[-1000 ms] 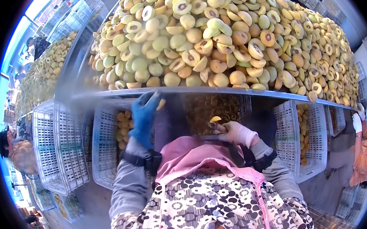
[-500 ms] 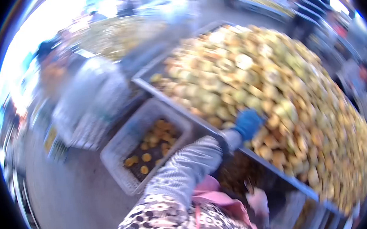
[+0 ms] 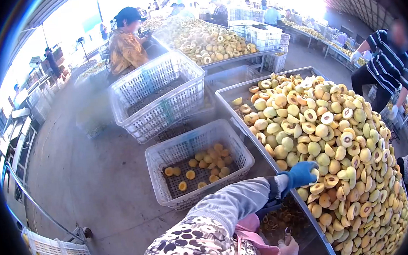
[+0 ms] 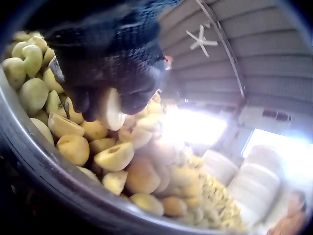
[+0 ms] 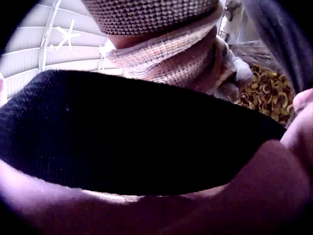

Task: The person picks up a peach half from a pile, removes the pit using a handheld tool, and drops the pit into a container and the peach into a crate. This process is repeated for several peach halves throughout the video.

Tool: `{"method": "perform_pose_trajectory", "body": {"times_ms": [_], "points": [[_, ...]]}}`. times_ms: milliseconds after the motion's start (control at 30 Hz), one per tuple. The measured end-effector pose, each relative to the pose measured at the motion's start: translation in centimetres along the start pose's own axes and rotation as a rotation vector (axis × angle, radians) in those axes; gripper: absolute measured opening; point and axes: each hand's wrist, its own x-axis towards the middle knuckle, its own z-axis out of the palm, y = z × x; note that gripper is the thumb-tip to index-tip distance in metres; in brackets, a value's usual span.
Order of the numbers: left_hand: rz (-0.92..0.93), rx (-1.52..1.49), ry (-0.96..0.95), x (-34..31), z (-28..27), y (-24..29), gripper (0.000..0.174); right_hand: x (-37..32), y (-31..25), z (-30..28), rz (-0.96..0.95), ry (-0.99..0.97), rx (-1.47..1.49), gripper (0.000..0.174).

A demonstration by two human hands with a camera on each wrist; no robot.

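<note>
In the head view my left hand [image 3: 302, 174], in a blue glove, reaches over the metal table's near edge to a heap of halved apricots [image 3: 323, 134]. It pinches one pale apricot half [image 3: 315, 175]. The left wrist view shows that apricot half [image 4: 113, 108] between the gloved fingertips, close over the heap. My right hand [image 3: 288, 250], in a pale glove, is low by the pink apron and grips a small thin tool with a dark, looped tip [image 3: 287, 233]. Fabric and sleeve hide most of this hand in the right wrist view.
Left of the table stands a white plastic crate [image 3: 197, 171] holding several apricot halves. Behind it is a taller stacked crate [image 3: 160, 95]. Brown scraps [image 3: 284, 223] lie below the table edge. One person [image 3: 126, 45] works beyond the crates, another [image 3: 387, 65] at the right.
The head view has swung left, bringing the floor crate and hall into sight. My left hand has moved from over a crate below the table edge onto the heap and now pinches an apricot half.
</note>
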Motion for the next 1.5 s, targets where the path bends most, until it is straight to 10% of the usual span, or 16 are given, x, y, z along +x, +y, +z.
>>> {"method": "perform_pose_trajectory", "body": {"times_ms": [200,333,433,500,533,633,867,1133,1267,1333,1500], "points": [[-0.525,-1.388,0.04,-5.1,-2.1,2.8,0.037,-0.4,-6.1,-2.9,-0.004,-0.013,0.195,0.016],[-0.103,-1.13,0.041,-6.4,2.4,0.6,0.032,-0.1,-9.8,-4.5,-0.177,0.211,0.226,0.012],[0.133,-1.407,-0.057,-8.8,2.3,3.1,0.031,-0.9,-13.7,-7.3,-0.264,0.163,0.233,0.041],[-0.062,-1.711,-0.41,-7.7,3.0,2.8,0.024,-1.4,-14.4,-7.9,-0.223,0.189,0.248,0.045],[-0.311,-1.601,-0.255,-8.4,1.9,5.3,0.026,-1.6,-14.6,-8.1,-0.23,0.201,0.185,0.045],[0.16,-0.947,-0.112,-9.7,2.4,6.4,0.027,-1.7,-15.9,-9.0,-0.162,0.23,0.061,0.045],[-0.285,-1.4,-0.347,-9.3,3.3,6.7,0.032,-1.8,-14.1,-8.9,-0.08,0.271,-0.102,0.052],[0.229,-0.621,-0.077,-9.5,5.5,5.1,0.036,-1.7,-14.1,-9.3,-0.064,0.263,-0.12,0.054],[0.062,-0.644,-0.122,-9.8,6.1,5.4,0.036,-1.5,-13.9,-9.5,-0.006,0.261,-0.159,0.048],[0.375,-0.278,-0.035,-10.5,5.3,6.3,0.035,-1.5,-13.9,-9.8,0.013,0.19,-0.218,0.03],[0.3,-0.233,-0.081,-11.2,6.2,5.9,0.029,-1.7,-12.7,-9.2,0.014,0.141,-0.185,0.03]]}}
